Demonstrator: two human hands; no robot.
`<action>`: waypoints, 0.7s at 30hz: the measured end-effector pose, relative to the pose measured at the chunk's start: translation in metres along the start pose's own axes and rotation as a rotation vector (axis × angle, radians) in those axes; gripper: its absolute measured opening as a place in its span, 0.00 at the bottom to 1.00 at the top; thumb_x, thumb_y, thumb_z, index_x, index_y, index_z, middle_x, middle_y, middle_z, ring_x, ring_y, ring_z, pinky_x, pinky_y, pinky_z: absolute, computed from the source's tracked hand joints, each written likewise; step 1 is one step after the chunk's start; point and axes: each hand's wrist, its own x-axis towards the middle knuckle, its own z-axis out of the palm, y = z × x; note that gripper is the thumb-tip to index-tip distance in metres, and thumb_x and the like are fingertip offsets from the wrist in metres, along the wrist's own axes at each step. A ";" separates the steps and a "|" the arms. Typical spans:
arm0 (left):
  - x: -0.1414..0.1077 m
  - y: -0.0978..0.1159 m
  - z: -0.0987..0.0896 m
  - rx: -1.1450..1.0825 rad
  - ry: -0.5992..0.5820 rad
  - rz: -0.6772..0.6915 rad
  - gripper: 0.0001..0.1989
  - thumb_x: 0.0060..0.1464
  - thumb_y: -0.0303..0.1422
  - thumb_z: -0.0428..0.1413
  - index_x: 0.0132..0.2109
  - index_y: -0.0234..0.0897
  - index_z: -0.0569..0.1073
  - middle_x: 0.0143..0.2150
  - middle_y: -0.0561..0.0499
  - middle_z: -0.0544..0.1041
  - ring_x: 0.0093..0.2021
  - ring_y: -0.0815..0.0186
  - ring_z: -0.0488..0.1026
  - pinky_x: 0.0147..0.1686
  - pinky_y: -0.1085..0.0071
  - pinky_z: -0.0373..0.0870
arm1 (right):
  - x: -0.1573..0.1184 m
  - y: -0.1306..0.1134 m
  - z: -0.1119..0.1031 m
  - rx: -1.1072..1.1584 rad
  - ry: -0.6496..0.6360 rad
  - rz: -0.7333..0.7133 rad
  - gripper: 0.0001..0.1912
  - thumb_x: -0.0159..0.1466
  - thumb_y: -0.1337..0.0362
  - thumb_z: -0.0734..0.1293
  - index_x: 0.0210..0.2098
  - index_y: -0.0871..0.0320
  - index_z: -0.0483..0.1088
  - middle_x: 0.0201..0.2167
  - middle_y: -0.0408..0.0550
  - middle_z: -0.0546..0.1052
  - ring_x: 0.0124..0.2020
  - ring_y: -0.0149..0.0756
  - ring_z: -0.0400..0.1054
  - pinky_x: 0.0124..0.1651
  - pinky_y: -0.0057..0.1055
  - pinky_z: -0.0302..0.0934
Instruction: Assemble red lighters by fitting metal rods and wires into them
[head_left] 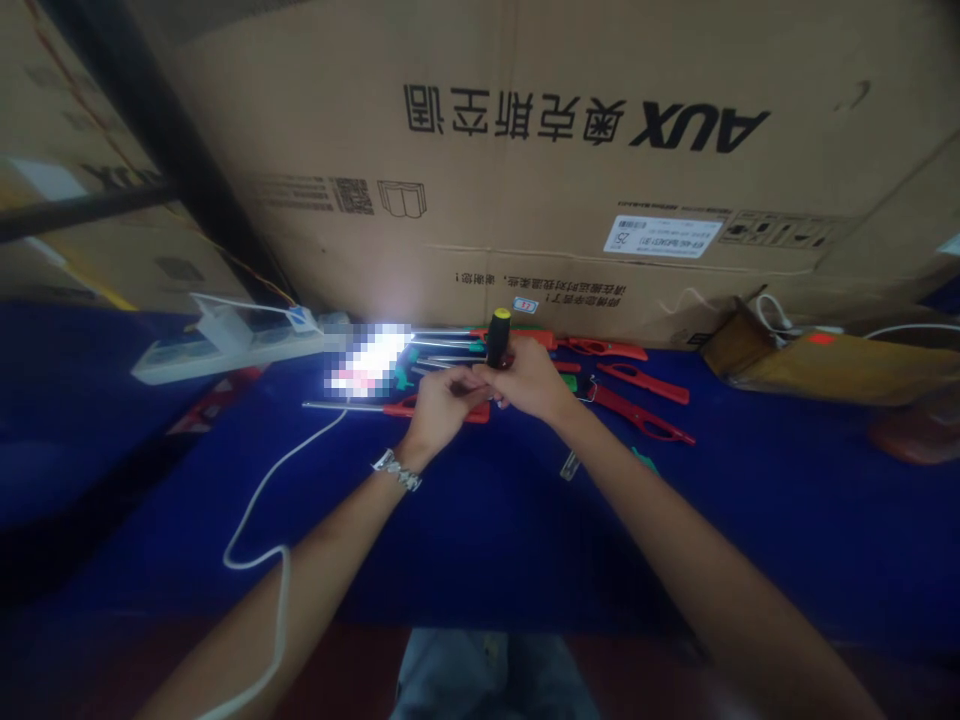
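Note:
A screwdriver [498, 340] with a black handle and a yellow end cap stands nearly upright in my right hand [534, 378], whose fingers are closed around its lower part. Against it, my left hand [441, 402] is closed in a pinch, and whatever sits between those fingertips is hidden. Under and beside my hands lie red long-necked lighters with metal tubes; one lighter [360, 407] points left below my left hand. Right of my right hand are a red lighter casing [641, 412] and another red casing piece [645, 382].
A large cardboard box [525, 200] walls off the back of the blue table surface [480, 540]. At left are a white power strip [187, 358], a bright blurred screen [371, 360] and a white cable [259, 490]. A brown box [847, 368] stands at right.

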 end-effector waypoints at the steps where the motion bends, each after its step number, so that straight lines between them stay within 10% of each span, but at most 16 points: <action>1: 0.000 -0.001 0.000 0.032 -0.004 0.021 0.09 0.38 0.31 0.73 0.24 0.38 0.79 0.24 0.50 0.80 0.24 0.66 0.75 0.28 0.72 0.71 | 0.000 -0.001 -0.001 0.051 -0.015 0.015 0.05 0.54 0.67 0.72 0.29 0.57 0.70 0.23 0.42 0.73 0.19 0.31 0.65 0.20 0.30 0.60; 4: -0.002 -0.006 -0.003 0.114 -0.027 0.066 0.08 0.44 0.36 0.70 0.28 0.38 0.81 0.27 0.48 0.82 0.26 0.64 0.76 0.30 0.71 0.72 | -0.004 -0.005 -0.009 0.274 -0.097 0.023 0.17 0.57 0.57 0.73 0.43 0.57 0.74 0.30 0.44 0.77 0.19 0.30 0.66 0.16 0.28 0.59; 9: -0.003 -0.002 -0.009 0.236 -0.123 0.061 0.07 0.52 0.37 0.65 0.33 0.37 0.81 0.31 0.48 0.84 0.31 0.62 0.79 0.35 0.68 0.75 | -0.008 -0.007 -0.019 0.343 -0.208 -0.057 0.18 0.58 0.52 0.74 0.41 0.58 0.73 0.36 0.46 0.79 0.19 0.27 0.68 0.14 0.24 0.59; 13: -0.003 0.006 -0.012 0.342 -0.223 0.114 0.05 0.57 0.32 0.60 0.35 0.37 0.80 0.34 0.48 0.84 0.36 0.62 0.80 0.41 0.67 0.75 | -0.008 0.000 -0.009 0.364 -0.037 -0.062 0.23 0.52 0.50 0.78 0.34 0.56 0.65 0.31 0.42 0.75 0.21 0.30 0.71 0.15 0.25 0.62; 21: 0.000 0.001 -0.008 0.338 -0.060 0.157 0.04 0.50 0.28 0.64 0.31 0.36 0.76 0.30 0.52 0.81 0.31 0.66 0.77 0.36 0.70 0.74 | -0.010 0.010 0.012 0.342 0.160 -0.085 0.27 0.52 0.50 0.78 0.34 0.51 0.57 0.26 0.36 0.69 0.16 0.27 0.64 0.15 0.28 0.59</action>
